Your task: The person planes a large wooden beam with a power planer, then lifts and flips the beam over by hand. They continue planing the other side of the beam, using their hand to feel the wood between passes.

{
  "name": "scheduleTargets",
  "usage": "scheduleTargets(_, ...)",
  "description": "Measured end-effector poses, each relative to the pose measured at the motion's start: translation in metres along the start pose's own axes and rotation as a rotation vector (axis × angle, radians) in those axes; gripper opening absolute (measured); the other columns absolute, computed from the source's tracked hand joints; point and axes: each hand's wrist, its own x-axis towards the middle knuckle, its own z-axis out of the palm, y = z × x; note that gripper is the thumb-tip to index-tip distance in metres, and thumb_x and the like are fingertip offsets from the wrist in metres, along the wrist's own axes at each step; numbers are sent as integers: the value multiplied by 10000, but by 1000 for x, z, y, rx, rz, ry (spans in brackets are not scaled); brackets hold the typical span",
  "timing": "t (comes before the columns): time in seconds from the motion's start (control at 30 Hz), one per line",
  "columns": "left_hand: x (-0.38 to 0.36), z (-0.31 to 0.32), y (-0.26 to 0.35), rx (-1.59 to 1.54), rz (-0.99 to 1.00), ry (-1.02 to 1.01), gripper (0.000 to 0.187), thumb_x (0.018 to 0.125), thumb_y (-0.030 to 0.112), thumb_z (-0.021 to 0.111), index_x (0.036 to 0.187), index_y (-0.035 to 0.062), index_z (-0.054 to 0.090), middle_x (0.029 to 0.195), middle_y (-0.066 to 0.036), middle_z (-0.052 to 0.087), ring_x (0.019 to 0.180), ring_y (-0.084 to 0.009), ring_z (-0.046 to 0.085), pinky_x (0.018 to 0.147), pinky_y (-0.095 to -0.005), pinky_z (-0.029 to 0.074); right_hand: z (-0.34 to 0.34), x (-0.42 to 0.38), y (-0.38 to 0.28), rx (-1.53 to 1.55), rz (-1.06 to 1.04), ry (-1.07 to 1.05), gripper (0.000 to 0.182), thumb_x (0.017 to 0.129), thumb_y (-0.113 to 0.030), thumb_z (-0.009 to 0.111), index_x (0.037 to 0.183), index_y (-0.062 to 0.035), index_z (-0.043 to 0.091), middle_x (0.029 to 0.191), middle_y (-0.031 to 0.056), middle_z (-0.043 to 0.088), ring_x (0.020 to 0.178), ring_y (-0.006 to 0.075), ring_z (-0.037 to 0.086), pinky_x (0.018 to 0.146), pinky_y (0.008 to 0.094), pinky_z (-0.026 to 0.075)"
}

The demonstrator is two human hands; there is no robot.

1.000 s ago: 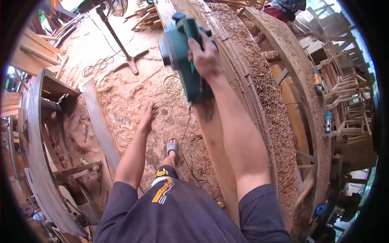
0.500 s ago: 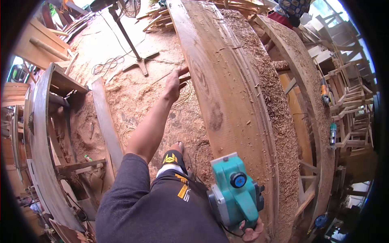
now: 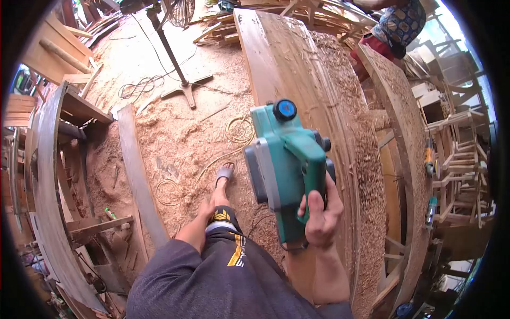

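My right hand (image 3: 321, 215) is wrapped round the rear handle of a teal electric planer (image 3: 287, 154) with a blue-capped front knob. The planer is over the left side of a long, wide wooden plank (image 3: 287, 58); whether its sole touches the wood is hidden. Curly shavings lie along the plank's right side. My left hand (image 3: 207, 208) hangs low beside my leg, away from the plank. Its fingers are blurred, and nothing can be made out in it.
Sawdust and a coiled cord (image 3: 239, 130) cover the floor left of the plank. A stand fan (image 3: 183, 80) stands farther off. Another board (image 3: 401, 111) runs along the right, with a person (image 3: 398, 32) by its far end. A narrow board (image 3: 138, 170) and wooden frame (image 3: 50, 159) are at left.
My right hand has carried the planer forward along the plank, away from my body. My left hand has left the plank's left edge and dropped back beside my leg.
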Motion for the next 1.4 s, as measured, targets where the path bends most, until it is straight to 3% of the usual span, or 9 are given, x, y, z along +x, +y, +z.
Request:
scheduleTargets(0.03,-17,-23,8,5,-244,-141,626,958,529,471,1215,-5,671,1222,-310,631,1210,-434,590,1025,-479,458,11,26,-2,13,12,-2,454,993,-172,551,1393,38,503,734,19,596,596,77,532,545,245,456)
scheduleTargets(0.33,50,-111,70,0,-61,-279,527,945,499,524,1163,57,709,1148,-256,685,1134,-409,642,970,-468,493,106,238,-13,9,-11,-13,430,1024,-283,548,1359,-13,551,686,-23,533,567,51,495,510,216,432)
scheduleTargets(0.57,125,-133,162,-597,-39,-302,448,988,411,555,1088,2,706,922,-99,722,812,-173,667,736,-344,522,180,404,-7,6,-139,13,379,1015,-324,574,1257,-36,619,641,-14,533,507,65,511,464,229,433)
scheduleTargets(0.73,130,-198,261,-1044,-57,-404,347,1010,389,512,1076,88,670,960,-36,681,803,-160,632,711,-338,508,231,559,17,-25,-369,34,355,984,-298,605,1198,-22,664,707,31,621,555,98,579,515,259,474)
scheduleTargets(0.9,170,-284,344,-1119,58,-172,425,1038,401,447,1109,56,684,890,-35,663,770,-130,570,677,-275,440,207,508,6,-60,-257,-38,369,974,-240,626,1270,-19,608,717,33,623,596,105,595,579,278,498)
scheduleTargets(1.07,160,-373,445,-1162,342,-242,512,1052,455,425,1389,87,539,1254,-73,656,997,-184,615,892,-350,443,121,291,-9,77,-49,-63,455,967,-157,593,1387,-1,518,798,17,596,598,65,505,543,253,436)
scheduleTargets(1.1,154,-380,464,-1098,375,-250,528,1047,461,435,1441,116,508,1320,-80,634,1070,-198,616,961,-364,419,96,236,-11,29,20,-70,495,951,-116,597,1413,23,488,930,71,665,740,124,624,664,278,512)
scheduleTargets(1.27,135,-365,508,-949,503,-292,618,989,383,591,1535,168,401,1277,-61,650,1043,-203,638,866,-332,448,-22,-17,-24,-309,252,-58,667,756,-116,743,1366,50,531,1044,192,724,938,245,724,829,349,558)
scheduleTargets(1.4,139,-354,510,-938,539,-226,687,936,326,674,1537,130,404,1238,-69,661,982,-224,673,831,-338,478,-63,-84,-47,-394,437,-205,405,735,-146,791,1070,26,644,813,149,705,733,272,727,680,363,568)
